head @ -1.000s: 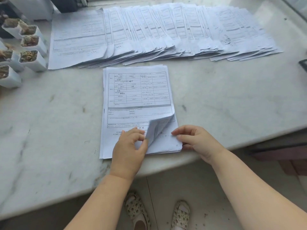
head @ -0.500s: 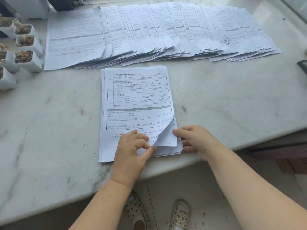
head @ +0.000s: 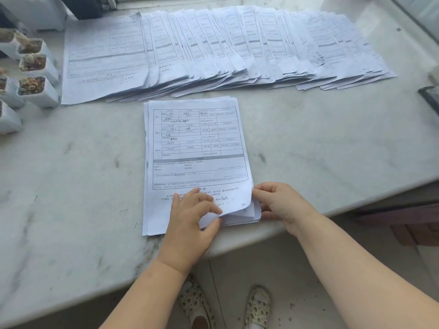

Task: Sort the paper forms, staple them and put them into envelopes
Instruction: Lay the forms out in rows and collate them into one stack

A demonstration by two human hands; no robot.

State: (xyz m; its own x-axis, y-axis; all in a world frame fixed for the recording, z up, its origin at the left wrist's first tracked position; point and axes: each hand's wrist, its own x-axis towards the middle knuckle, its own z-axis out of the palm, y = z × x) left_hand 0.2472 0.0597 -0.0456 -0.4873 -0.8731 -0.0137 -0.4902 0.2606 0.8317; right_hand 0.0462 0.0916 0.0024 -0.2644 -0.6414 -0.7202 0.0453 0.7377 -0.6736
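A stack of printed paper forms (head: pixel 197 148) lies on the marble counter near its front edge. My left hand (head: pixel 192 222) rests on the stack's lower edge, and its thumb and fingers pinch the lifted bottom right corner of the top sheet. My right hand (head: pixel 278 205) is at the stack's lower right corner, fingertips touching the raised edge of that sheet. Behind the stack, several sets of forms (head: pixel 213 48) are fanned out in an overlapping row across the back of the counter.
White square pots with small plants (head: pixel 35 77) stand at the left edge. A dark flat object (head: pixel 430 96) pokes in at the right edge. Loose staples (head: pixel 135 226) lie left of the stack. The marble counter (head: pixel 71 174) ends just below my hands.
The folded-up corner of the top sheet has come down flatter. My right hand has slid in against the sheet's right edge, and my left thumb now pinches the corner lower.
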